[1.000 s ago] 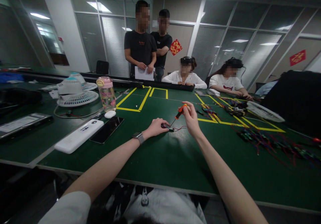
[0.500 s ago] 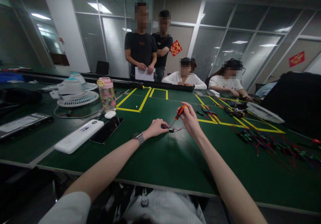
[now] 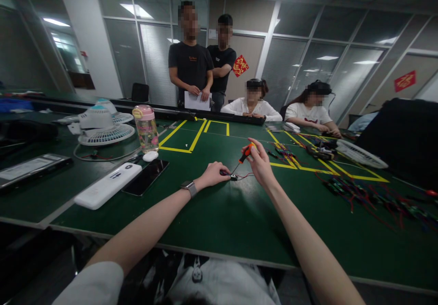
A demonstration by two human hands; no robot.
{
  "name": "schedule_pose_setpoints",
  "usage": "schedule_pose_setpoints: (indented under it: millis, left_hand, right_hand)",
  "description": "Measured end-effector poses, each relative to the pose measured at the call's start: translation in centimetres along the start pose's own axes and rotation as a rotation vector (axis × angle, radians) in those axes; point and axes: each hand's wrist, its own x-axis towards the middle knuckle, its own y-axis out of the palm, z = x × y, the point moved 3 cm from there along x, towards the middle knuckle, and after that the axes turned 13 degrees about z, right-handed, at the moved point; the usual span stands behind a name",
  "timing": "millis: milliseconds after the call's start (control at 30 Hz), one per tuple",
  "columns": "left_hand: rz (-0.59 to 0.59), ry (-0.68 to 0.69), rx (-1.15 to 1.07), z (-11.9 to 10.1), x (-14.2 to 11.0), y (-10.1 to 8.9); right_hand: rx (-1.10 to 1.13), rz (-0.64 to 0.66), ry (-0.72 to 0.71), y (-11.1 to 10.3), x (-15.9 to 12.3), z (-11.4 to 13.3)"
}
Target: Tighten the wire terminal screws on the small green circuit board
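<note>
In the middle of the green table (image 3: 212, 218), my left hand (image 3: 212, 174) pinches a small dark part with red and black wires (image 3: 234, 177) at one end. Its exact kind is too small to make out. My right hand (image 3: 260, 162) is closed round the handle of an orange and black screwdriver (image 3: 245, 153). The screwdriver leans, its thin shaft pointing down and left to the small part beside my left fingertips. Whether the tip sits in a screw cannot be seen.
Left of my hands lie a black phone (image 3: 146, 177), a white power bank (image 3: 108, 185) and a pink-lidded bottle (image 3: 146, 129), with white fans (image 3: 104, 129) behind. At right are bundles of wired parts (image 3: 372, 198) and yellow tape (image 3: 284, 164). Several people stand or sit across the table.
My hands stay almost in place, with the screwdriver's handle shifting only slightly in my right fingers. The standing person at the far side has leaned a little to the left.
</note>
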Motion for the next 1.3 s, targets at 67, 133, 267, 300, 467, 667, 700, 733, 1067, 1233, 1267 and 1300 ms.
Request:
schedule_pose_setpoints:
  millis: [67, 133, 267, 300, 467, 667, 700, 733, 1067, 1233, 1267, 1300]
  left_hand:
    - [-0.002, -0.002, -0.001, 0.11, 0.05, 0.05]
    - [0.0, 0.001, -0.003, 0.19, 0.09, 0.1]
    - [-0.004, 0.009, 0.001, 0.2, 0.14, 0.14]
    - [-0.007, 0.009, 0.006, 0.19, 0.15, 0.14]
    - [-0.006, 0.008, 0.008, 0.12, 0.13, 0.09]
    - [-0.012, 0.007, 0.013, -0.01, 0.05, 0.01]
    - [-0.013, 0.004, 0.014, -0.02, 0.04, 0.0]
    - [-0.013, 0.002, 0.014, -0.02, 0.04, 0.0]
    - [-0.004, 0.009, 0.014, 0.17, 0.04, 0.09]
    - [0.006, -0.007, 0.01, 0.09, 0.05, 0.04]
    - [0.008, -0.009, 0.01, 0.11, 0.07, 0.05]
    - [0.008, -0.01, 0.01, 0.13, 0.08, 0.07]
  right_hand:
    - [0.046, 0.006, 0.012, -0.06, 0.09, -0.13]
    - [0.072, -0.003, 0.018, -0.14, 0.13, -0.19]
    - [0.07, -0.03, 0.023, -0.21, 0.09, -0.08]
    - [0.066, -0.027, 0.027, -0.19, 0.1, -0.06]
    - [0.099, 0.012, 0.046, -0.06, 0.25, -0.32]
    - [0.1, 0.011, 0.022, -0.11, 0.19, -0.34]
    - [0.089, 0.007, 0.015, -0.12, 0.16, -0.22]
    - [0.076, 0.006, 0.011, -0.12, 0.13, -0.1]
    - [0.155, 0.006, 0.034, -0.04, 0.25, -0.5]
    - [0.062, -0.012, -0.01, -0.47, 0.21, -0.33]
    - [0.052, -0.013, -0.007, -0.53, 0.19, -0.3]
    - [0.051, -0.012, -0.001, -0.58, 0.18, -0.29]
